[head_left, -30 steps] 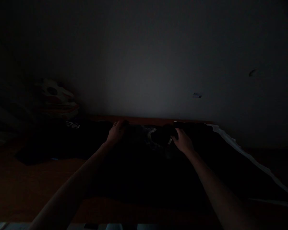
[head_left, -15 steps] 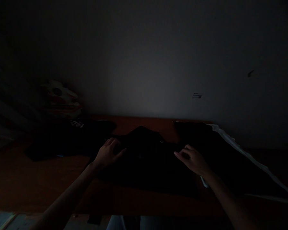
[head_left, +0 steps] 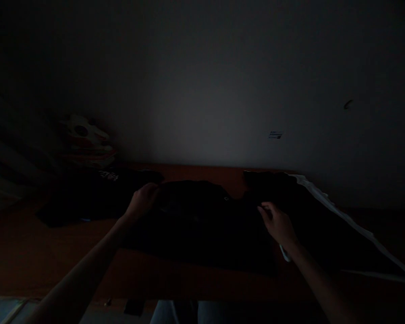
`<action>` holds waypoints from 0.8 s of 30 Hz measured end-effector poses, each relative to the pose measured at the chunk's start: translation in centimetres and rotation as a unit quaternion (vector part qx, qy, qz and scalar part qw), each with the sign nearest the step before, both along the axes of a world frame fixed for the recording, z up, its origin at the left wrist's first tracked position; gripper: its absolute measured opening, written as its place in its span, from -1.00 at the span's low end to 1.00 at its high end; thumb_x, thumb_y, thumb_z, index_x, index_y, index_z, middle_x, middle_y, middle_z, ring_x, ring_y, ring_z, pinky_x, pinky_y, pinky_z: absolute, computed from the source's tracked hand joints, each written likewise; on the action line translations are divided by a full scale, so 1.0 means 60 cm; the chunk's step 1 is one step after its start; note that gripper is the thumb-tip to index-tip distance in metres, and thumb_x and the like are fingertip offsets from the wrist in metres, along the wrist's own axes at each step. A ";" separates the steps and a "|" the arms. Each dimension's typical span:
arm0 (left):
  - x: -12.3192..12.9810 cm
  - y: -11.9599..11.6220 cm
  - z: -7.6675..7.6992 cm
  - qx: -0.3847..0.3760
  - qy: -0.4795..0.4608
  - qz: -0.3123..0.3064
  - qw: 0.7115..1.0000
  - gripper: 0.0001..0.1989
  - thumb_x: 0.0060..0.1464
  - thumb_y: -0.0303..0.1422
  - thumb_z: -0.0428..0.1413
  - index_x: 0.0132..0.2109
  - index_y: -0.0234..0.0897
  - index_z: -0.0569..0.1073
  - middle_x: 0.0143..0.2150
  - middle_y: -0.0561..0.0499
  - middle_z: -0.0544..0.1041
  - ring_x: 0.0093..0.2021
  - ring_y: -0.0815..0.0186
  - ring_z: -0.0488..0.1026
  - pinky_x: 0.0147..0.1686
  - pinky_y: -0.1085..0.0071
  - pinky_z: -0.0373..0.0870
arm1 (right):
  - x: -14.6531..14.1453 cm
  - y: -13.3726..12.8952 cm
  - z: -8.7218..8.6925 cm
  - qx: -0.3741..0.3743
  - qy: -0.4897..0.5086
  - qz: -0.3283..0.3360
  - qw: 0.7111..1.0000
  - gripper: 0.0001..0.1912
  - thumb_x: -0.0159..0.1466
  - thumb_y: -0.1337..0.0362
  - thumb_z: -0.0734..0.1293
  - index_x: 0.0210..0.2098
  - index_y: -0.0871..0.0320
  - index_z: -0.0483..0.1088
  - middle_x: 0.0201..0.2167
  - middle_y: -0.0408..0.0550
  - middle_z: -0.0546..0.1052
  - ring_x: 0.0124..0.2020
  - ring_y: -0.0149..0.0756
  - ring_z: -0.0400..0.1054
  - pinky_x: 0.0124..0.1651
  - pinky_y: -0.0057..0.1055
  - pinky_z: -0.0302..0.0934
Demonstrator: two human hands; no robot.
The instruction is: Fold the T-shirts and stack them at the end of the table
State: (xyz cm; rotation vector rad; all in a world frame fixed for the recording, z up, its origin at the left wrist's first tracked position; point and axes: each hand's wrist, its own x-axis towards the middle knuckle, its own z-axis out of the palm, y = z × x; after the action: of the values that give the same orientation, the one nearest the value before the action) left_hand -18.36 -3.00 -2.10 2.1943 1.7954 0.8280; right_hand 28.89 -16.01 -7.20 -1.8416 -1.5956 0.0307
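Head cam, and it's really dark in there, so bear with the fuzzy bits; a dark garment (head_left: 195, 234) is spread on the wooden table (head_left: 50, 254) right between the two hands, with most of it reaching closer to the person than the fingers do. The left hand (head_left: 142, 199) is at its upper left edge, fingers curled over toward the cloth; whether they're actually gripping it I honestly can't tell, too much shadow. The right hand (head_left: 277, 222) is over by the garment's right side, thumb and forefinger tips near each other; can't tell if there's fabric pinched in there either. The hands themselves are well apart, with the middle of the garment in the gap; a small light mark (head_left: 226, 198) shows on the cloth, nearer the right hand.

Another dark top with white print (head_left: 108, 175) lies just left of the left hand; to the right there's a big dark cloth (head_left: 310, 229) with a white edge (head_left: 340, 209) along its far side, and the right hand is close to its left side; a small white object (head_left: 285, 253) peeks out by the right wrist, can't make out what it is. Back left, a pale plush-looking thing (head_left: 91, 132) sits on a stack (head_left: 91, 155) near the wall (head_left: 202, 90).
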 end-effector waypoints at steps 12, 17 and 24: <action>-0.223 -0.097 -0.008 0.022 0.096 0.159 0.982 -0.69 0.05 -0.15 0.06 -0.13 -0.21 0.44 -0.11 -0.13 0.58 -0.13 -0.06 0.58 -0.18 0.09 0.53 | 0.095 -0.074 -0.058 0.050 0.066 -0.072 0.994 -0.67 0.25 0.01 0.21 -0.14 0.06 0.43 -0.17 0.06 0.61 -0.16 -0.09 0.53 -0.05 -0.15 0.40; -0.068 -0.082 -0.019 0.044 0.060 -0.054 0.996 -0.62 0.19 0.01 0.00 -0.12 -0.18 0.47 -0.06 -0.11 0.59 -0.06 0.09 0.55 -0.02 0.21 0.50 | 0.031 -0.032 -0.008 0.112 -0.030 0.016 0.993 -0.60 0.34 -0.11 0.26 -0.11 0.08 0.43 -0.09 0.13 0.58 -0.03 -0.01 0.48 0.08 -0.04 0.34; 0.101 -0.020 -0.054 -0.050 0.134 -0.144 0.979 -0.49 0.28 -0.01 0.01 0.14 -0.29 0.47 0.12 -0.23 0.58 0.12 -0.03 0.52 0.14 0.11 0.40 | 0.009 0.045 0.012 0.028 -0.163 0.081 0.983 -0.65 0.38 0.07 0.25 0.04 0.13 0.41 0.05 0.18 0.56 0.07 0.08 0.45 0.14 0.03 0.30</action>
State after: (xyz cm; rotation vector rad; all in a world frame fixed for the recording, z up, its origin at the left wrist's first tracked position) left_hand -12.32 -4.21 -5.36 2.5127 1.5269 0.3864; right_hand 29.45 -13.28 -6.50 -1.7339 -1.9471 -0.2518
